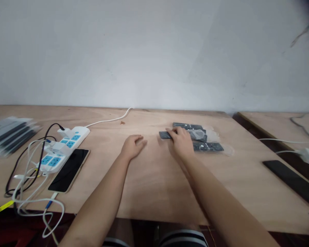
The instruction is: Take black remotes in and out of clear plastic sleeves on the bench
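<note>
Resting palm-down on the wooden counter (149, 185), the left hand (132, 146) holds nothing, fingers loosely curled. The right hand (181, 142) sits just beside it on the far side, fingers spread and pressing flat on the near end of a black remote control (165, 135); not clenched, and I cannot tell if any finger wraps under it. That remote is the leftmost of a small cluster of bagged remotes (207, 146) in clear plastic sleeves, all touching or overlapping just right of the right hand.

Risk, as a judgement: the sleeves look slick and the remotes overlap, so a sideways drag from this flat press could pull neighbours along or scatter the cluster; the hand covers part of the cluster, so grabbing two at once is possible too.

Orientation: the touched remote's long axis runs left-right, roughly parallel to the counter's far edge, free end pointing toward the left hand. The other remotes lie nearly the same way, slightly skewed.

Well left of the left hand: white power strip (64, 145) with tangled cables, smartphone (69, 170) beside it face up, stack of packaged remotes (9, 134) beyond.
</note>
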`<state>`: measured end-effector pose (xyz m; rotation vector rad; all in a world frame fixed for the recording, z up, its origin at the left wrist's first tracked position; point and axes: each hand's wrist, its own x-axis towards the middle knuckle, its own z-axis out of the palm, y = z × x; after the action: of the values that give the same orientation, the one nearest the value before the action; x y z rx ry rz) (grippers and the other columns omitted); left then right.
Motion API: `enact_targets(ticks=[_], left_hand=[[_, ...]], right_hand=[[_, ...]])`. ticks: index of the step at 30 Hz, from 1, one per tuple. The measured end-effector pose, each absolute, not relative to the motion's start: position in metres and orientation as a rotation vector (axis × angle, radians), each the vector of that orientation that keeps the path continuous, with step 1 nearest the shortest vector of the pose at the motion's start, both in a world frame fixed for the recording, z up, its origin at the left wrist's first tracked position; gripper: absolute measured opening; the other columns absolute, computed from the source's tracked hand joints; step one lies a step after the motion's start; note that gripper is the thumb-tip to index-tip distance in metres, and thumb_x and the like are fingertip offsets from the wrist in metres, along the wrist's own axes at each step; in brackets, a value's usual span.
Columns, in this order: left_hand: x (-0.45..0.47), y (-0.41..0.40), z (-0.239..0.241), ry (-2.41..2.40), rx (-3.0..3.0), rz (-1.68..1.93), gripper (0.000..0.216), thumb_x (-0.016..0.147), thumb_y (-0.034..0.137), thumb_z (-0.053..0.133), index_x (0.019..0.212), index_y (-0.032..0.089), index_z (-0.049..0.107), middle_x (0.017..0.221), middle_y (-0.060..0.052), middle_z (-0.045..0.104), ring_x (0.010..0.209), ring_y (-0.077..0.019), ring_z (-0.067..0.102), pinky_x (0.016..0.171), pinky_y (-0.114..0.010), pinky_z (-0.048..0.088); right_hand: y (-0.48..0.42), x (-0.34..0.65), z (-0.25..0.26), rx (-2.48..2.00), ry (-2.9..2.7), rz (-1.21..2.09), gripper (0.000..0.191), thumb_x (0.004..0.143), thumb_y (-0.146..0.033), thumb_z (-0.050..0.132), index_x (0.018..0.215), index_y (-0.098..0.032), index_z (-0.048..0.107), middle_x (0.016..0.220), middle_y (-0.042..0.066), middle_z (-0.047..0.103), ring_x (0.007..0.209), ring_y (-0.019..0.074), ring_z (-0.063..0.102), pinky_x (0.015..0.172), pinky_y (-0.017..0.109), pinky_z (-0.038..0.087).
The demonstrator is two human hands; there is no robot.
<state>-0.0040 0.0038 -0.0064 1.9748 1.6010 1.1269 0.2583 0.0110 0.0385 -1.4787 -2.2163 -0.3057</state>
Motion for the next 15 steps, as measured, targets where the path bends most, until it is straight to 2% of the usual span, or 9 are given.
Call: enact_targets(ticks=[2, 5, 11, 15], left_hand=[[-0.002, 0.001, -0.001, 1.585, 1.904, 1.188, 0.039, 0.09, 0.052, 0.063, 0.101, 0.018, 0.077, 0.1, -0.009, 0.077, 0.093, -0.0228, 0.068, 0.088, -0.036, 0.052], [0.003, -0.004, 0.006, 1.454, 1.811, 1.189, 0.045, 0.094, 0.056, 0.053, 0.092, 0.018, 0.076, 0.08, -0.005, 0.072, 0.071, -0.0184, 0.061, 0.071, -0.031, 0.048], [0.01, -0.006, 0.004, 1.35, 1.757, 1.147, 0.047, 0.092, 0.059, 0.056, 0.069, 0.018, 0.062, 0.063, 0.0, 0.057, 0.061, -0.0147, 0.051, 0.061, -0.027, 0.04], [0.011, 0.0, -0.002, 1.267, 1.514, 1.183, 0.042, 0.085, 0.059, 0.064, 0.074, 0.019, 0.063, 0.06, 0.0, 0.059, 0.053, -0.013, 0.05, 0.053, -0.025, 0.038]], right_hand=[[-0.001, 0.233, 0.034, -1.413, -2.244, -0.285, 0.049, 0.095, -0.017, 0.045, 0.141, -0.019, 0.061, 0.126, 0.016, 0.059, 0.111, 0.0314, 0.051, 0.098, 0.044, 0.038], [-0.011, 0.202, 0.025, -1.347, -2.314, -0.234, 0.05, 0.097, -0.017, 0.043, 0.145, -0.018, 0.058, 0.131, 0.017, 0.06, 0.112, 0.0315, 0.051, 0.098, 0.045, 0.038], [-0.011, 0.186, 0.017, -1.323, -2.328, -0.167, 0.049, 0.099, -0.018, 0.042, 0.146, -0.023, 0.056, 0.13, 0.015, 0.062, 0.115, 0.0316, 0.051, 0.099, 0.044, 0.039], [-0.006, 0.193, 0.013, -1.338, -2.292, -0.12, 0.051, 0.094, -0.02, 0.054, 0.144, -0.023, 0.057, 0.128, 0.015, 0.063, 0.116, 0.0323, 0.052, 0.102, 0.046, 0.039]])
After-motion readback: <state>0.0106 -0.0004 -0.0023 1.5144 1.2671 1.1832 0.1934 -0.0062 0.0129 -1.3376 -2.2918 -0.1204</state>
